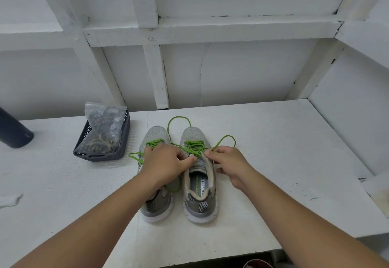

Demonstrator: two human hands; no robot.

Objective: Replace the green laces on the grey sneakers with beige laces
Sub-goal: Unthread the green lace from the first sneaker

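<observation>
Two grey sneakers stand side by side on the white table, toes pointing away from me. The right sneaker (pixel 200 183) has loosened green laces (pixel 194 146) that loop out over the table. My left hand (pixel 166 160) lies across the left sneaker (pixel 155 202) and reaches to the right sneaker's tongue, fingers curled at the laces. My right hand (pixel 227 163) pinches a green lace strand near the top eyelets of the right sneaker. Beige laces (pixel 101 142) lie in a clear bag inside the dark basket.
A dark mesh basket (pixel 117 154) with plastic bags sits on the table to the left of the shoes. A dark cylinder (pixel 14 130) lies at the far left. White framed walls close in behind and to the right. The table's front edge is near me.
</observation>
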